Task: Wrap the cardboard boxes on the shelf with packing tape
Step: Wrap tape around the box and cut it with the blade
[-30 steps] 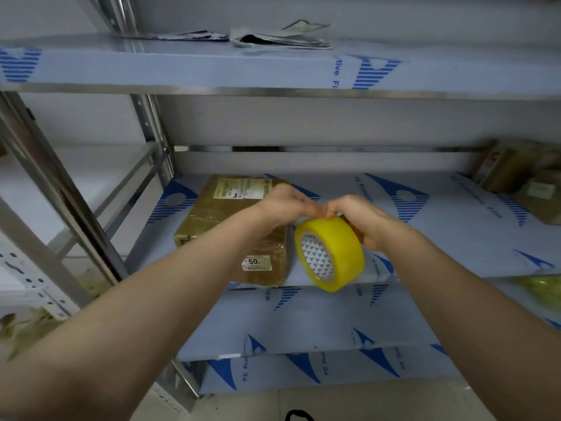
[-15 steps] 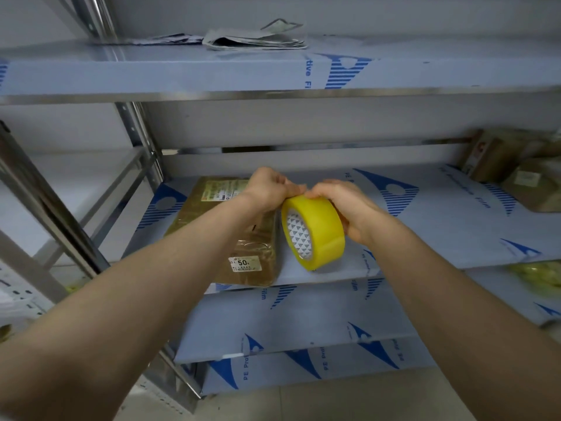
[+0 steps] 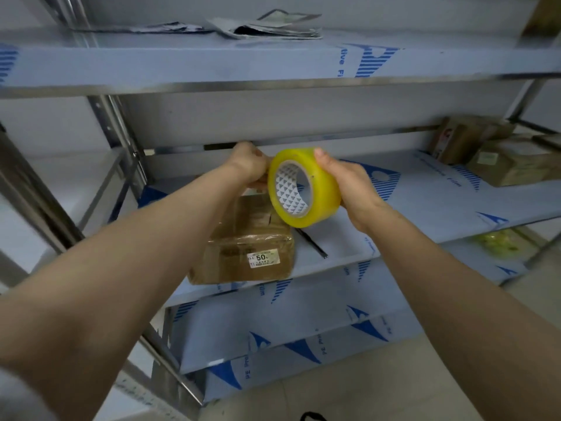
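A yellow roll of packing tape is held up above the middle shelf. My right hand grips the roll from its right side. My left hand is closed against the roll's left edge, fingers pinched there; whether it holds the tape end I cannot tell. Below the hands a brown cardboard box, wrapped in glossy tape and bearing a white "50" label, lies near the shelf's front edge, partly hidden by my left forearm.
Several more brown boxes sit at the shelf's far right. Papers lie on the top shelf. A metal upright stands at the left. Lower shelves and the floor are below.
Both hands have lifted the tape roll higher and toward the back of the shelf. The view has shifted, so the box now sits lower in the frame.
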`<state>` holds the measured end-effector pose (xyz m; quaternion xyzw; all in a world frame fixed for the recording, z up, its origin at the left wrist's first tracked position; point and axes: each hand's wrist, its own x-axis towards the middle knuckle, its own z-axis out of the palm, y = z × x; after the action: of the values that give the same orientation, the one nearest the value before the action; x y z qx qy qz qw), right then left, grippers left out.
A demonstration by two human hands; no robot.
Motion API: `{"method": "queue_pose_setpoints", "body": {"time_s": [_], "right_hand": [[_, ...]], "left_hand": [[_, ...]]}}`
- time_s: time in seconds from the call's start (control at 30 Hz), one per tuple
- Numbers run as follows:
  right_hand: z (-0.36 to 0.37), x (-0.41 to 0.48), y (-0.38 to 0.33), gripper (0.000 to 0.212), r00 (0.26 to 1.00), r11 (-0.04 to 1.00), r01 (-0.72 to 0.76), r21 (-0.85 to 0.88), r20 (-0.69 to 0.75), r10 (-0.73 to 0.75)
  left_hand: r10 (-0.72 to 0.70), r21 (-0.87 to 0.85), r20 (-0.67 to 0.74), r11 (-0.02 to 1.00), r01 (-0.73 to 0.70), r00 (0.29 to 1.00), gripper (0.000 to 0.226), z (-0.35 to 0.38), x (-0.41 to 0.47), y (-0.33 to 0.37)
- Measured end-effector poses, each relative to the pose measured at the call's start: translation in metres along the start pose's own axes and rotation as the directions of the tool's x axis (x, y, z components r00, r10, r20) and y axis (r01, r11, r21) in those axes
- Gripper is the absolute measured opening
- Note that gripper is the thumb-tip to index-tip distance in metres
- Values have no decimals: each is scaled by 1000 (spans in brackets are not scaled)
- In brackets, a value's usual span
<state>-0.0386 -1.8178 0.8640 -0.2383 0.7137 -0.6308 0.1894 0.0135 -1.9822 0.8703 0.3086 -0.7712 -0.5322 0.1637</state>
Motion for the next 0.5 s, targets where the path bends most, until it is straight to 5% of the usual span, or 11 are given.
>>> {"method": "queue_pose_setpoints", "body": {"time_s": [0.1,0.2,0.5], "right_hand": [[20,-8,-9,48,997,999,-31,6,-71,31],[35,-24,-9,21,996,990,-73,120,-36,77],[53,-73,13,12,970,956,-241,169,30,240]], "left_hand": [[33,-8,3,999,-33,999,19,-15,7,-1],[42,52,24,998,-43,999,26,-26,16,-7],[95,239,75,965,-111,993,32,-36,28,-16]]}}
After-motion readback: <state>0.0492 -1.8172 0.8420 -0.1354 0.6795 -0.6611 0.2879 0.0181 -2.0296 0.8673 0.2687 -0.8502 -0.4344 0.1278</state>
